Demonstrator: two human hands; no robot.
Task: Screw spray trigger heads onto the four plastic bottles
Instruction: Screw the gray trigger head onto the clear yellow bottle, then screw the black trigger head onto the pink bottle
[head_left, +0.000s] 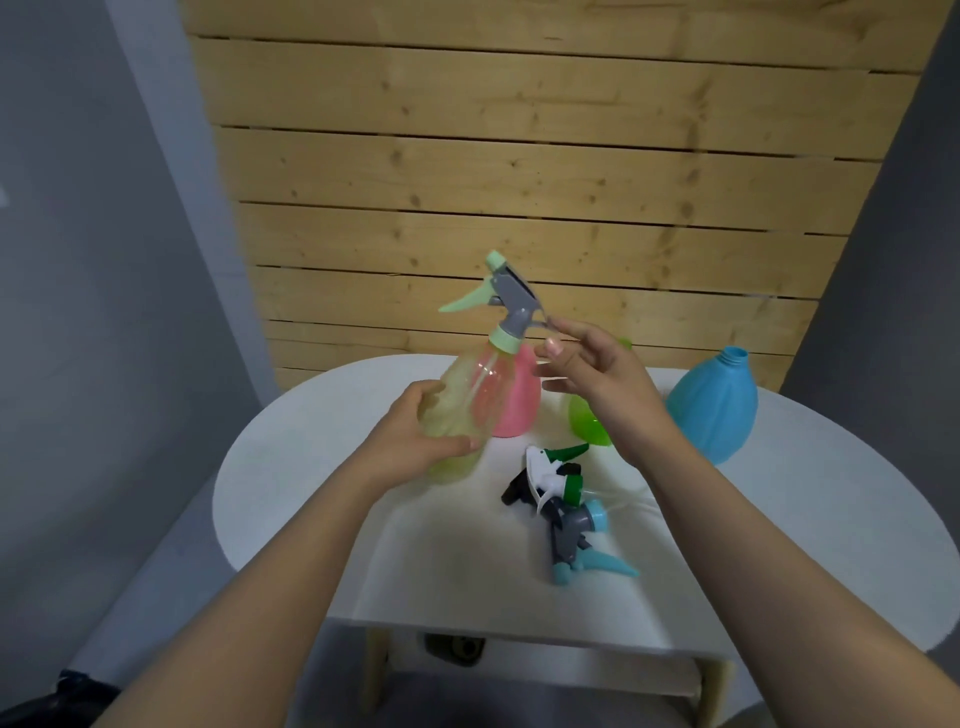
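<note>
A: What does the left hand (415, 431) have?

B: The clear bottle (457, 410), wrapped around its lower body, thumb across the front. The bottle tilts, neck up and away to the right of that grip, base lifted off the table (291, 467).

A: And its head?

B: A grey and mint trigger head (504, 296) sits on the neck, mint collar down on the thread, lever pointing left.

A: Right hand (597, 374)?

B: Loose, fingers spread, gripping nothing. It hangs just right of the collar, fingertips (558, 326) near the back of the head; I cannot tell whether they touch it.

A: The other bottles?

B: The pink bottle (519, 400) stands right behind the held one, seen partly through it. The green bottle (587, 421) is under and behind the right hand, mostly hidden. The blue bottle (711, 405) stands well right of that hand, neck bare.

A: Loose heads?

B: They lie in a heap on the table below the right wrist: a green and white head (558, 470) on top, a black one (519, 488) beside it, a blue and grey head (582, 540) nearest the person
</note>
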